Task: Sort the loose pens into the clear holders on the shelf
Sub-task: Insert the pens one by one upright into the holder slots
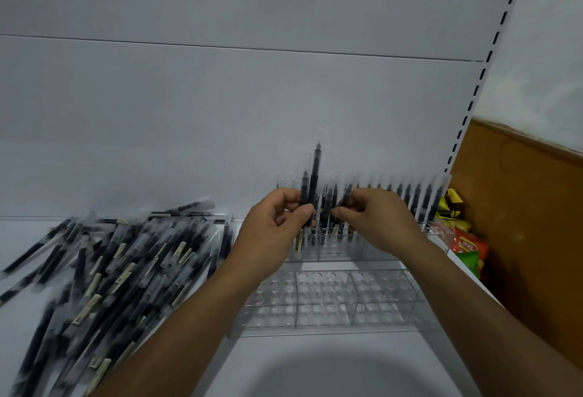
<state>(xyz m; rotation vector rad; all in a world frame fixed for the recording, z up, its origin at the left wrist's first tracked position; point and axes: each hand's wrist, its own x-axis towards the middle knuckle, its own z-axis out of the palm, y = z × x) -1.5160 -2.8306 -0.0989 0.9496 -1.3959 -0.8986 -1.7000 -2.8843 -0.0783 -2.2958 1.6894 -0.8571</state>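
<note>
White shelf [315,345] carried a sprawling pile of loose pens [120,264] on the left and clear holders [331,298] on the right. Left hand [274,226] gripped two upright pens [312,182]; right hand [378,220] pinched one pen [346,195] over the back row. Light, stiff, probably slick: best held mid-barrel.

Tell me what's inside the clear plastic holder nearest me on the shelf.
Only empty round sockets show in the near clear plastic holder, no pens. The left forearm and right forearm cover its ends.
</note>
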